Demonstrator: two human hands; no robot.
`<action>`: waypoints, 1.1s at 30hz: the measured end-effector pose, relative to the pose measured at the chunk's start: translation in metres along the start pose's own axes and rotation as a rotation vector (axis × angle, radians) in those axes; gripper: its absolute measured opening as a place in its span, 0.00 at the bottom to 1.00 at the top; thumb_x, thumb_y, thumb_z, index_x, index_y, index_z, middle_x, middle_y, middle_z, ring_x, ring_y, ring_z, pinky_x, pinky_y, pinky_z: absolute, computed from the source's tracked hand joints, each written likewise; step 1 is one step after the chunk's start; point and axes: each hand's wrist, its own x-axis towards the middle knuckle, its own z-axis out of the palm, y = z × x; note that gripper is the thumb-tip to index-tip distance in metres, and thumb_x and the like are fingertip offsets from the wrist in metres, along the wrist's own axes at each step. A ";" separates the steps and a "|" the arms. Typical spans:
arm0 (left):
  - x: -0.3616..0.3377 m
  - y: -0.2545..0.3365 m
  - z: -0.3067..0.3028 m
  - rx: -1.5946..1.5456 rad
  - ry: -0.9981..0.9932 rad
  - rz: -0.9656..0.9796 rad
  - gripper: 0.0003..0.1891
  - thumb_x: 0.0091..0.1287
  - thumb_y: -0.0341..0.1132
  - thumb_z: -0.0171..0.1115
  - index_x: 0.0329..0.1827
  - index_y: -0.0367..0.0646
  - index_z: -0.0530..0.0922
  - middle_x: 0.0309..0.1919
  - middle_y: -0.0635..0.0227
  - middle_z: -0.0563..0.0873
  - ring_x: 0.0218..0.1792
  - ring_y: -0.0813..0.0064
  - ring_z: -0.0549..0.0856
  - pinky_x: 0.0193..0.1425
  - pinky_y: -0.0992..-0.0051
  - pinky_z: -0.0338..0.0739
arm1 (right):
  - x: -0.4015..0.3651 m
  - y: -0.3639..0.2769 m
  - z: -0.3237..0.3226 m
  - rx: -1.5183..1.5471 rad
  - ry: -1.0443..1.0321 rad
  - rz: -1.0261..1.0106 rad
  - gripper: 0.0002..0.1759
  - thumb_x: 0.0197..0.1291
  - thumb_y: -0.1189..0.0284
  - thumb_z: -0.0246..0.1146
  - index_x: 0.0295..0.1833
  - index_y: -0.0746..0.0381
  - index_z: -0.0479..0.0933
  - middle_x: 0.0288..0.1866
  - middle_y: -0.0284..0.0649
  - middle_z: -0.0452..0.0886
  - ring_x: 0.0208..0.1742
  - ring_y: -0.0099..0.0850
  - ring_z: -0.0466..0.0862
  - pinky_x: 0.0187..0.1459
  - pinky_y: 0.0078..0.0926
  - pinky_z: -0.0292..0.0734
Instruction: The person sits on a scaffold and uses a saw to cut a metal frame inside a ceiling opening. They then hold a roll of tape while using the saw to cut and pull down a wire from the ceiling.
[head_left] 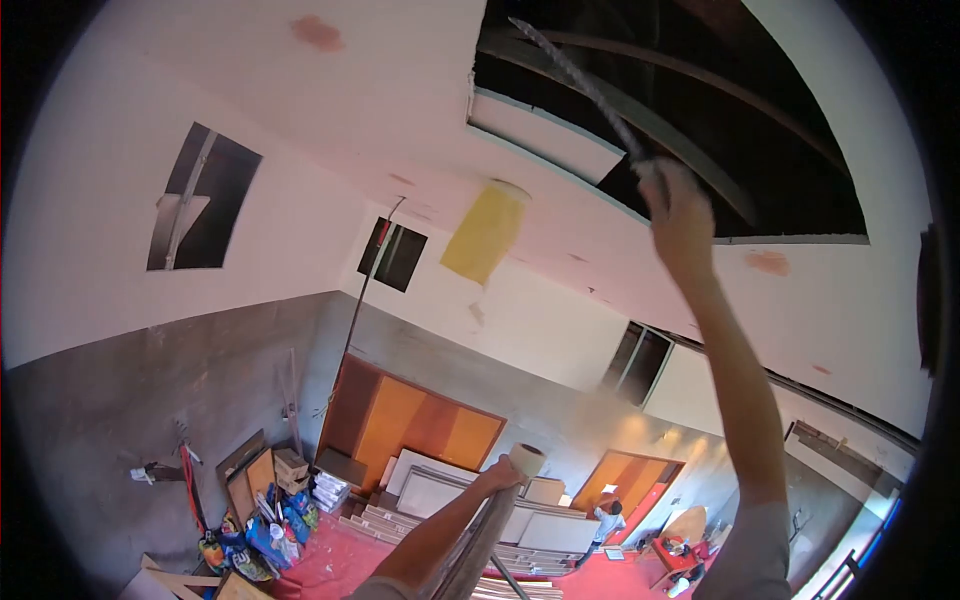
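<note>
My right hand [680,205] is raised to the edge of a large dark opening [790,130] in the white ceiling. Its fingers are closed round the lower end of a long, thin, pale strip [580,80], which slants up and left across the opening. Lower down, my left hand [503,474] is closed round the upper part of a grey pole or rail [478,545]. Beside its fingers, at the top of that pole, is a pale roll [527,459], perhaps tape. Beams show inside the opening.
A yellow sheet [485,232] hangs from the ceiling. A thin cable [368,290] runs down at the left. Far below are stacked boards [440,480], colourful bags [270,535], wooden doors [420,415], a red floor [335,555] and another person [609,520] near the far door.
</note>
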 end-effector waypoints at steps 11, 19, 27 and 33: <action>0.043 -0.039 0.015 0.092 -0.143 0.054 0.49 0.51 0.51 0.70 0.66 0.22 0.59 0.59 0.36 0.77 0.61 0.48 0.79 0.65 0.63 0.73 | 0.145 -0.033 0.000 -0.198 0.043 -0.375 0.11 0.70 0.70 0.57 0.53 0.59 0.80 0.48 0.47 0.83 0.50 0.49 0.82 0.49 0.43 0.78; -0.031 0.036 -0.019 0.058 -0.069 -0.053 0.48 0.51 0.50 0.71 0.67 0.24 0.59 0.60 0.37 0.76 0.62 0.48 0.78 0.67 0.63 0.72 | 0.185 -0.091 0.017 -0.082 -0.078 -0.328 0.12 0.71 0.70 0.50 0.45 0.62 0.79 0.45 0.50 0.80 0.50 0.51 0.80 0.49 0.47 0.76; -0.012 0.019 -0.011 0.028 -0.100 -0.029 0.48 0.50 0.49 0.72 0.67 0.25 0.59 0.60 0.38 0.77 0.62 0.49 0.78 0.67 0.62 0.72 | 0.176 -0.094 0.000 -0.132 -0.156 -0.255 0.13 0.72 0.69 0.50 0.46 0.60 0.80 0.47 0.48 0.80 0.53 0.49 0.80 0.52 0.48 0.74; 0.023 -0.023 0.006 -0.011 -0.132 0.040 0.49 0.49 0.50 0.72 0.67 0.25 0.60 0.59 0.40 0.78 0.61 0.50 0.79 0.66 0.64 0.73 | 0.155 -0.006 -0.010 -0.173 -0.048 -0.502 0.11 0.69 0.71 0.57 0.53 0.61 0.79 0.50 0.47 0.81 0.51 0.50 0.81 0.51 0.41 0.76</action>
